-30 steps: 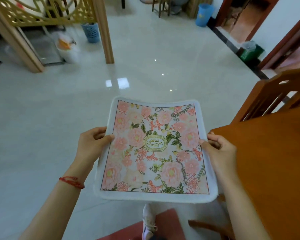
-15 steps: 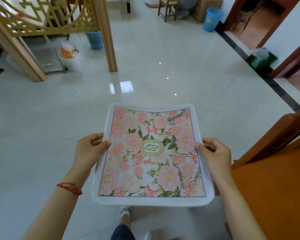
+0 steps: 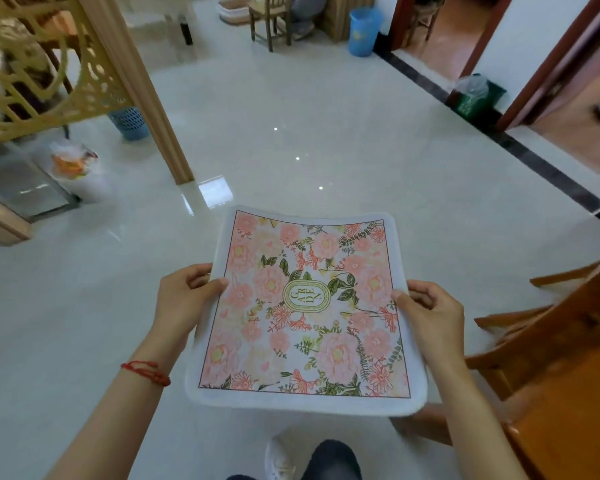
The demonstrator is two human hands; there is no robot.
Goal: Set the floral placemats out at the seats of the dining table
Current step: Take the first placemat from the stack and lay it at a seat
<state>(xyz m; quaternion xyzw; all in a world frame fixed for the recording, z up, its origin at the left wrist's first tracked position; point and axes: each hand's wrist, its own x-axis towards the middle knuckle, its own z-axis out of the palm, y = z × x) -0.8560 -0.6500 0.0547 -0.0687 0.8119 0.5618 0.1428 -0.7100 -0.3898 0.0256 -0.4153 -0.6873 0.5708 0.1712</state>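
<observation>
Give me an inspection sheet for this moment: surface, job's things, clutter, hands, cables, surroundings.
Surface: only a corner of the orange wooden table shows at lower right; no mat on the visible part.
Job's things: one floral placemat, held flat in the air over the floor, printed side up.
Clutter: nothing seen on the visible table corner.
Hands: left hand grips the mat's left edge; right hand grips its right edge.
Cables: nothing seen.
Surroundings: wooden chair beside the table; glossy pale tiled floor; two blue bins; green bin by a doorway; lattice screen at left.
</observation>
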